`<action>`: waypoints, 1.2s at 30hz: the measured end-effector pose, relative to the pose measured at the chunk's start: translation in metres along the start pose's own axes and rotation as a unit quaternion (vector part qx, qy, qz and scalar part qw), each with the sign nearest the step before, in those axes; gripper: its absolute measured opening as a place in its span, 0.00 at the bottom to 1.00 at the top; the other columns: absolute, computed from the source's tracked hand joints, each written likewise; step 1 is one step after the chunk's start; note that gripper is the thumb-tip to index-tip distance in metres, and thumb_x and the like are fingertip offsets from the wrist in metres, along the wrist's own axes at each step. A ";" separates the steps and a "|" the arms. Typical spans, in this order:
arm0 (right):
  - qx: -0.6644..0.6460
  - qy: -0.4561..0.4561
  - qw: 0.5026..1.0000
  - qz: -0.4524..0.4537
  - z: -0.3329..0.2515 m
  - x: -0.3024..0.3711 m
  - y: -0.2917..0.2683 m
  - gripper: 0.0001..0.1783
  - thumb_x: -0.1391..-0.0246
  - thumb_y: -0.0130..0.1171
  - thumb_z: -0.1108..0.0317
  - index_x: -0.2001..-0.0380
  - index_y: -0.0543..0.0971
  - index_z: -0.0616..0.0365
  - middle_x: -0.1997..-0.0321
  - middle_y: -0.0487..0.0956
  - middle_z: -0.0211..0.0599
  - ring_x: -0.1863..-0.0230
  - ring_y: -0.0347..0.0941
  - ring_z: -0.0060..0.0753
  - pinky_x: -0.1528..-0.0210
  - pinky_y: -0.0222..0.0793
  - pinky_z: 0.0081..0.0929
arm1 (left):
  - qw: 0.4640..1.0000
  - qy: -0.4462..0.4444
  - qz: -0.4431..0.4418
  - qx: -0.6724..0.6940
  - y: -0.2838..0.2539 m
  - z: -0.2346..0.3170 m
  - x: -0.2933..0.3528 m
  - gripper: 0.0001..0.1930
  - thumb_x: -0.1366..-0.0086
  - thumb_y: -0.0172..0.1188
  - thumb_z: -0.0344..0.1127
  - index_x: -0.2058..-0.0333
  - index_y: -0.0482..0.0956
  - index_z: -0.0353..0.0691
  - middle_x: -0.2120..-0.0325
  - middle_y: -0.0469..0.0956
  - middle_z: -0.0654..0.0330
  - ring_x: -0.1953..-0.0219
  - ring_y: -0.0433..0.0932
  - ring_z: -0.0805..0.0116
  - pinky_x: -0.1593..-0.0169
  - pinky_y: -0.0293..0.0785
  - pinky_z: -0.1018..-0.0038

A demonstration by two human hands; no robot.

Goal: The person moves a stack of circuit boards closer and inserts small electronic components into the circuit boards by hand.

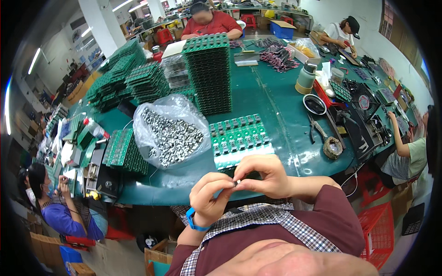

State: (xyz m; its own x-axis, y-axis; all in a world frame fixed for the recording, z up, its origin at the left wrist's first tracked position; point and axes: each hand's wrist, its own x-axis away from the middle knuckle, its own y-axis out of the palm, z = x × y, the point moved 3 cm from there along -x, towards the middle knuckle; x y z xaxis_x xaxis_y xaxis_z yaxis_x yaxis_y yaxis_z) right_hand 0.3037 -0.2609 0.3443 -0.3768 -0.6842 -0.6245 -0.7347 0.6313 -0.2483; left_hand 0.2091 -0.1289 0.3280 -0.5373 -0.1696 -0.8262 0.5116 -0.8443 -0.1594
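My left hand and my right hand meet at the table's near edge, fingertips pinched. Between them is a small silvery metal part, mostly covered by the fingers; its exact kind is too small to make out. Just beyond my hands lies a green circuit board panel with rows of dark and silvery components. To its left, a clear plastic bag lies open, full of small shiny metal parts. A blue band circles my left wrist.
Behind the panel rises a tall stack of green boards; more board stacks stand left of it. Pliers, a round dark-filled dish and a crusted pot lie right. Other people work around the green table.
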 end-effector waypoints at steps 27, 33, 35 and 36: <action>0.039 -0.166 0.982 -0.077 0.013 -0.036 -0.036 0.10 0.57 0.65 0.74 0.71 0.75 0.59 0.73 0.75 0.36 0.72 0.74 0.35 0.71 0.70 0.27 | 0.998 -0.032 -0.048 -0.032 0.015 -0.017 -0.029 0.09 0.51 0.65 0.23 0.73 0.73 0.36 0.75 0.77 0.55 0.75 0.77 0.63 0.71 0.72 0.74; 0.024 -0.110 0.984 -0.141 0.006 -0.041 -0.014 0.10 0.57 0.65 0.75 0.70 0.75 0.60 0.72 0.76 0.37 0.72 0.75 0.36 0.71 0.71 0.27 | 0.999 -0.036 -0.028 0.002 -0.002 -0.018 -0.015 0.08 0.49 0.65 0.25 0.72 0.74 0.37 0.75 0.77 0.55 0.75 0.77 0.63 0.71 0.73 0.74; 0.055 -0.151 0.983 -0.086 0.004 -0.041 -0.009 0.10 0.57 0.65 0.75 0.69 0.76 0.61 0.70 0.77 0.38 0.70 0.76 0.36 0.70 0.72 0.26 | 0.999 -0.045 0.010 -0.002 -0.010 -0.018 -0.009 0.08 0.49 0.66 0.25 0.73 0.74 0.37 0.74 0.78 0.55 0.74 0.77 0.64 0.71 0.73 0.74; 0.063 -0.158 0.981 -0.090 0.007 -0.042 -0.005 0.11 0.58 0.66 0.75 0.68 0.77 0.61 0.69 0.78 0.39 0.71 0.76 0.37 0.71 0.72 0.26 | 0.999 -0.036 0.022 0.006 -0.014 -0.022 -0.005 0.08 0.48 0.66 0.26 0.69 0.76 0.36 0.72 0.78 0.55 0.73 0.78 0.62 0.69 0.74 0.74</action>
State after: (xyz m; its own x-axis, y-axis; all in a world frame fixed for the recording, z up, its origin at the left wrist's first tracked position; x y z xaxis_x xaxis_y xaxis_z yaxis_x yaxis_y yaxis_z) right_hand 0.3269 -0.2327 0.3665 -0.0399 -0.6538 -0.7557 -0.6905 0.5646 -0.4521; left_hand 0.2193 -0.1052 0.3221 -0.5615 -0.2423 -0.7912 0.5278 -0.8413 -0.1170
